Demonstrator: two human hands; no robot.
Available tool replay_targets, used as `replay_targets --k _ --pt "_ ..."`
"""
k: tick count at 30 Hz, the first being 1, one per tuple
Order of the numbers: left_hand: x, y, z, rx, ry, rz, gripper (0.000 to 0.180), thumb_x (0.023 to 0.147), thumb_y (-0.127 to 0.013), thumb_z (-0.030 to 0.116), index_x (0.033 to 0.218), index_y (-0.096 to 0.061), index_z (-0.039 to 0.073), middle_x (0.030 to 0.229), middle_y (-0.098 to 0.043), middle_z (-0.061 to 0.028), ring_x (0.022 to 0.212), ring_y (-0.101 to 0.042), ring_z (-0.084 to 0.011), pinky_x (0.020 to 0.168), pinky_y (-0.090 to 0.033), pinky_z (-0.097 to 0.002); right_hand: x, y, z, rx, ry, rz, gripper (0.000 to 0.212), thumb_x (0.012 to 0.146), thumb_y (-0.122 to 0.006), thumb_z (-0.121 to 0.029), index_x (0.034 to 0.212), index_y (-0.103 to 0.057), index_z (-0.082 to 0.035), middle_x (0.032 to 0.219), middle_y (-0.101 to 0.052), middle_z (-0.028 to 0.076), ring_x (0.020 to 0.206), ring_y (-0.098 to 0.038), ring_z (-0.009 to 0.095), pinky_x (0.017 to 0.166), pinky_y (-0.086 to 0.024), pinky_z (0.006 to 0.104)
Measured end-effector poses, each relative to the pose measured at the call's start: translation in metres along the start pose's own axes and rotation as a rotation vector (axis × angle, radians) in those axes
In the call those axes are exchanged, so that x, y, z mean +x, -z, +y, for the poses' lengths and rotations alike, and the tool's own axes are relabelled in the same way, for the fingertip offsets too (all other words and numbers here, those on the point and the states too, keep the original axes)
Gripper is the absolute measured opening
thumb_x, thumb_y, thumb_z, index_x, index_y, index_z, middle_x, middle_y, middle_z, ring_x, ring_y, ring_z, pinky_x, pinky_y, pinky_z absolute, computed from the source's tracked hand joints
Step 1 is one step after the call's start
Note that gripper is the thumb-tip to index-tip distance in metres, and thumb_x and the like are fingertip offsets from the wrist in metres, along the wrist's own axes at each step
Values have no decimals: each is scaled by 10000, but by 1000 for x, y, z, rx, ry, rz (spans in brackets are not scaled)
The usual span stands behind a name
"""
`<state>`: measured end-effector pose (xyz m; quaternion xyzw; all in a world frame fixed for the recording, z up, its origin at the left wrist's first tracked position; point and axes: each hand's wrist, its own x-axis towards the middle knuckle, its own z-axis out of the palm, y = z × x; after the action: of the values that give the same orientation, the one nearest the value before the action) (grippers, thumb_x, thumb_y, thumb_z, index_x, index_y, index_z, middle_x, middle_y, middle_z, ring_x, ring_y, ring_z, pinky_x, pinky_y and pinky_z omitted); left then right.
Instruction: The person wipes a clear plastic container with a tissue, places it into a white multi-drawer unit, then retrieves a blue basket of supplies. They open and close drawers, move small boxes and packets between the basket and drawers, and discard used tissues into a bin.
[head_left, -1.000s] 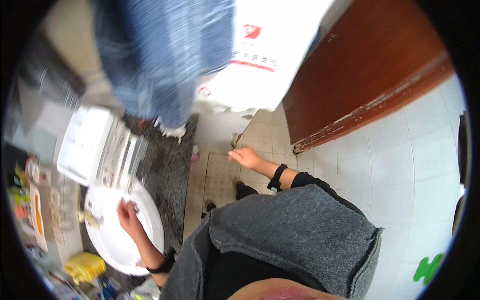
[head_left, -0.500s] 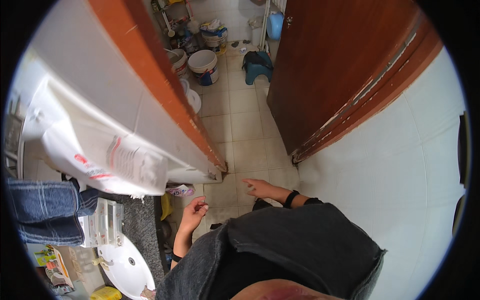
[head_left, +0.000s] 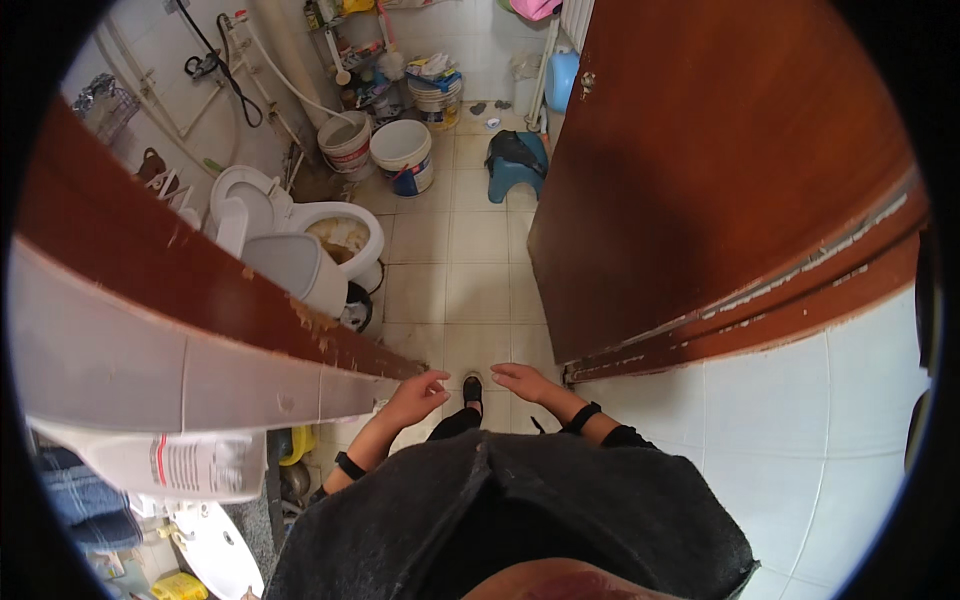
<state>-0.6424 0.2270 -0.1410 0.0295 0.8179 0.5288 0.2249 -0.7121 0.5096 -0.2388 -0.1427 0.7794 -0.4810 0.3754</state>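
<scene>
My left hand (head_left: 414,400) is held out in front of me at the doorway, fingers loosely bent and apart, with nothing in it. It is nearest to the lower end of the left door frame (head_left: 345,350). My right hand (head_left: 524,383) holds nothing either; its fingers reach forward and inward, beside the lower corner of the brown door (head_left: 640,200). Dark bands circle both wrists. Between and below the hands, my foot in a dark shoe (head_left: 473,393) stands on the tiled floor (head_left: 478,290).
Past the doorway on the left is a toilet (head_left: 365,225) with its lid raised. Farther in stand a white-and-blue bucket (head_left: 403,165), a second bucket (head_left: 346,145) and a teal stool (head_left: 517,180) with dark cloth. A washbasin (head_left: 222,560) and a plastic bag (head_left: 190,465) are at near left.
I have moved forward toward the doorway, and the toilet has come into view. My left hand has moved forward, nearly level with the right. The washbasin has shifted down and left in view.
</scene>
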Motion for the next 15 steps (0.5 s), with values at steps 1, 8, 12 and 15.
replay_targets --k 1,8,12,15 --pt "17 4 4 -11 -20 -1 388 883 -653 190 1241 -562 73 913 -652 -61 784 -605 -160 712 -500 -320 6 7 -3 -34 -21 -33 545 939 -550 -407 1346 -504 -48 1322 -546 168 1212 -530 285 997 -428 371" --pt "131 78 29 -188 40 179 409 891 -632 152 1282 -548 67 941 -658 -71 806 -609 -148 741 -506 -313 72 105 -18 -225 -186 -301 552 914 -580 -401 1335 -512 -51 1196 -630 186 1092 -605 315 938 -474 387" --pt "162 115 26 -126 161 383 406 873 -646 119 1261 -560 38 921 -658 -63 799 -600 -130 732 -502 -292 134 147 -7 -154 -159 -265 525 892 -610 -350 1304 -535 -35 1145 -655 187 1048 -629 309 922 -478 376" --pt "198 138 26 -126 194 452 400 870 -649 109 1248 -562 14 899 -650 -54 790 -588 -120 716 -495 -278 196 179 -2 -198 -114 -311 528 885 -597 -395 1285 -561 -52 1166 -644 191 1066 -621 312 928 -471 392"
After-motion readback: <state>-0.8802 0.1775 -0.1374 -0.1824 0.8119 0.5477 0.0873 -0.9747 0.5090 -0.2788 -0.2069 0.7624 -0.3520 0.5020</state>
